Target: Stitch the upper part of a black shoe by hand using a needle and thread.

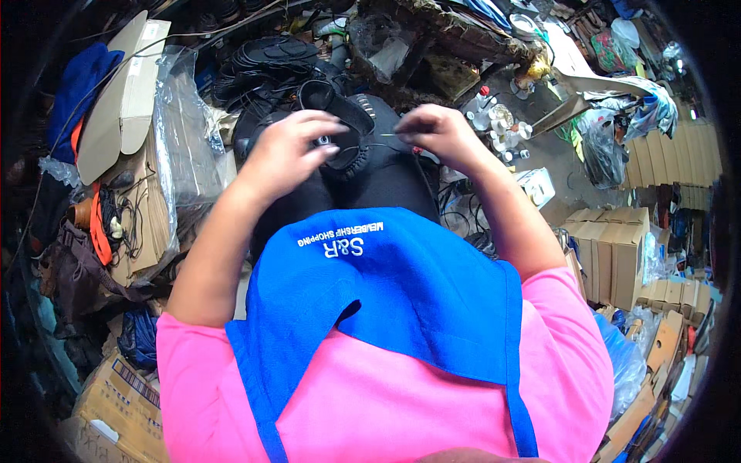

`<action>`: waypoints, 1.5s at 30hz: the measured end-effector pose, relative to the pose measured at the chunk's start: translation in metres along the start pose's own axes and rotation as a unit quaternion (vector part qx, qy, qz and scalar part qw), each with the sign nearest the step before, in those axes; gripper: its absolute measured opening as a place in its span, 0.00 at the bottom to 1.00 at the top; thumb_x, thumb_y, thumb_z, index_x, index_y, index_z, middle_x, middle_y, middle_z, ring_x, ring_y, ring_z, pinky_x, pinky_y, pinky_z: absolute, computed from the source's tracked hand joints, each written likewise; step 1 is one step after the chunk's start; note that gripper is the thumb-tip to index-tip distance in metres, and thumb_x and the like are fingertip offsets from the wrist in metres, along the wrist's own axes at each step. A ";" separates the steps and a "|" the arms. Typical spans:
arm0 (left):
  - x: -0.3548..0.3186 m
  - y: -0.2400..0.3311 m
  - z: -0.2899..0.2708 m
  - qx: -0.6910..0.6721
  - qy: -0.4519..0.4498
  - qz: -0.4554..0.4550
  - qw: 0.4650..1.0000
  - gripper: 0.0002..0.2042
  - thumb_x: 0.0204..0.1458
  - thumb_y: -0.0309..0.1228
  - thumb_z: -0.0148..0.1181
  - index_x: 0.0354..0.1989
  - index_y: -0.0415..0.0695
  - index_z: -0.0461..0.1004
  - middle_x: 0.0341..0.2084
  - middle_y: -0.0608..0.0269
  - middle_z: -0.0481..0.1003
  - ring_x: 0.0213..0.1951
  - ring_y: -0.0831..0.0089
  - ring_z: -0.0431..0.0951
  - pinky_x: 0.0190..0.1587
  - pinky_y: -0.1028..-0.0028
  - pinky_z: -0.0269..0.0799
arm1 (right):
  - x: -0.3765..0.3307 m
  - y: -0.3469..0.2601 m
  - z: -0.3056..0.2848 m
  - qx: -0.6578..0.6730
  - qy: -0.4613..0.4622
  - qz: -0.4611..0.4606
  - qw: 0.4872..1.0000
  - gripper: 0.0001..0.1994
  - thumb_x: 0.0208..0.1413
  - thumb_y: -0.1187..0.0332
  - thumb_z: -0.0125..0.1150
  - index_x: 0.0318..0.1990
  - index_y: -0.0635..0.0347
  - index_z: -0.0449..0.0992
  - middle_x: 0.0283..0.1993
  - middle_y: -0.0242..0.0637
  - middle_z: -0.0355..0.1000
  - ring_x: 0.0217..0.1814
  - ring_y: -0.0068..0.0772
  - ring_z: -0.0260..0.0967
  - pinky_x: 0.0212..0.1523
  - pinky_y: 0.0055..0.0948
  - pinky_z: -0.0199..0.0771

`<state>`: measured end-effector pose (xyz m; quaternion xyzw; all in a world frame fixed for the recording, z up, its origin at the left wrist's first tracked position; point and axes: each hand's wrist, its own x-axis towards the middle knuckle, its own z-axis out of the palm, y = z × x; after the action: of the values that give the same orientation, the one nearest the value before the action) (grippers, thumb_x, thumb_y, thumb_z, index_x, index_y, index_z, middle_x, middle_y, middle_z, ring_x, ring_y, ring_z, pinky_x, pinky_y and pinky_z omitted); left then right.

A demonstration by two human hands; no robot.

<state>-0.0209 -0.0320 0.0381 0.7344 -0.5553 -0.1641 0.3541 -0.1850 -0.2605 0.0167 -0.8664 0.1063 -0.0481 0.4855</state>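
A black shoe (356, 117) with a ridged, stitched-looking edge rests on my dark-clothed lap between my hands. My left hand (292, 150) is on the shoe's left side, its thumb and fingers curved but apart. A small shiny spot shows by its fingertips, too small to name. Across from it, my right hand (441, 133) hovers right of the shoe with thumb and fingers pinched together. A short, thin yellow-green streak (387, 135) lies just off those fingertips; I cannot tell whether it is a thread or a tool. Both hands are slightly blurred.
Beyond my knees is a pile of black shoe parts (270, 62). Flattened cardboard (123, 100) and clear plastic stand at left. White-capped bottles and jars (505, 127) cluster at right, near a dark plastic bag (603, 154) and cardboard boxes (614, 251). A blue apron (401, 285) covers my front.
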 end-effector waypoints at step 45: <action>0.059 -0.044 0.033 -0.147 -0.213 -0.050 0.965 0.14 0.37 0.22 0.66 0.37 0.42 0.77 0.32 0.60 0.75 0.37 0.69 0.75 0.43 0.73 0.70 | 0.037 -0.032 0.021 -0.265 -0.217 -0.034 0.939 0.07 0.45 0.71 0.60 0.34 0.54 0.79 0.33 0.42 0.69 0.39 0.44 0.70 0.40 0.37 0.71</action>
<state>0.0083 -0.0923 -0.0071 0.6491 -0.5501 -0.4144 0.3231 -0.1409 -0.2355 0.0325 -0.9561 -0.0218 0.1545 0.2479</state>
